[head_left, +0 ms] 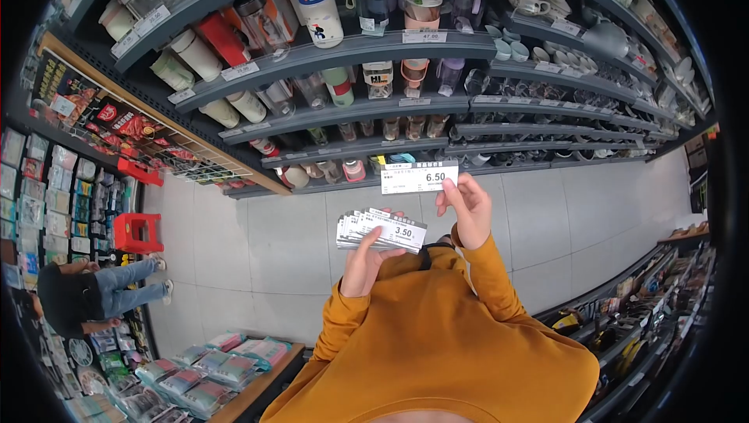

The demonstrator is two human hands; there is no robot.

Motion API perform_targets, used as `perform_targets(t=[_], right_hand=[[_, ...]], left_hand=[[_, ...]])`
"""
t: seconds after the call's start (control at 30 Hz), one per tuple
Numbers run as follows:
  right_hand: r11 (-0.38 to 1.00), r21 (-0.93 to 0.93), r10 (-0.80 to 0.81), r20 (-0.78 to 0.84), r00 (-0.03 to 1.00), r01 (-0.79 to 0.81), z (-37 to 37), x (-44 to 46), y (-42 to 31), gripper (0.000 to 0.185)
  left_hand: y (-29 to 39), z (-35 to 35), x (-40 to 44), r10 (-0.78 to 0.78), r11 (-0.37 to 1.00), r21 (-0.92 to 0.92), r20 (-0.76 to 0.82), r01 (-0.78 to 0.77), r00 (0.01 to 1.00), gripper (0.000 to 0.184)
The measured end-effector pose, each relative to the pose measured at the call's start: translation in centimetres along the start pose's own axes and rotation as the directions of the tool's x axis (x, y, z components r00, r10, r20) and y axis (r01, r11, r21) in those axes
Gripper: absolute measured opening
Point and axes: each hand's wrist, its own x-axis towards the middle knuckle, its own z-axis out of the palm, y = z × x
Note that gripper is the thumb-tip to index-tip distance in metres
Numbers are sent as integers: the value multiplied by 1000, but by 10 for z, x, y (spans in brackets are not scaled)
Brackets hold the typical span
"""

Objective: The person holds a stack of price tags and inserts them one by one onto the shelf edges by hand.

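Note:
Fanned out in my left hand (363, 263) is a stack of price tags (380, 232); the top one reads 3.50, and my thumb presses on it. My right hand (470, 208) pinches a single white price tag (420, 178) by its right end, marked 6.50. That tag is held up in front of the lowest shelves, above and to the right of the stack and apart from it. The fingers under the stack are mostly hidden.
Ahead, curved shelves (335, 136) carry bottles, cups and glassware, with price strips along their edges. At left stand a red stool (138, 233) and a person in dark top and jeans (74, 298). Packaged goods (211, 372) lie on a low display at lower left.

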Motion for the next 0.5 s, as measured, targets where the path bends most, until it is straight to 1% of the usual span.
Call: perform_targets(t=[0.1, 0.2, 0.5], right_hand=[[1000, -8, 20, 14, 1000, -20, -3, 0, 1, 14], [1000, 2, 15, 4, 1000, -15, -3, -1, 3, 14], [1000, -8, 16, 48, 999, -15, 0, -2, 1, 12]], left_hand=[[-1, 1, 1, 0, 1000, -15, 4, 0, 1000, 43], [-1, 1, 0, 4, 1000, 1, 20, -4, 1000, 42], [-5, 3, -2, 21, 1000, -23, 35, -20, 999, 38]])
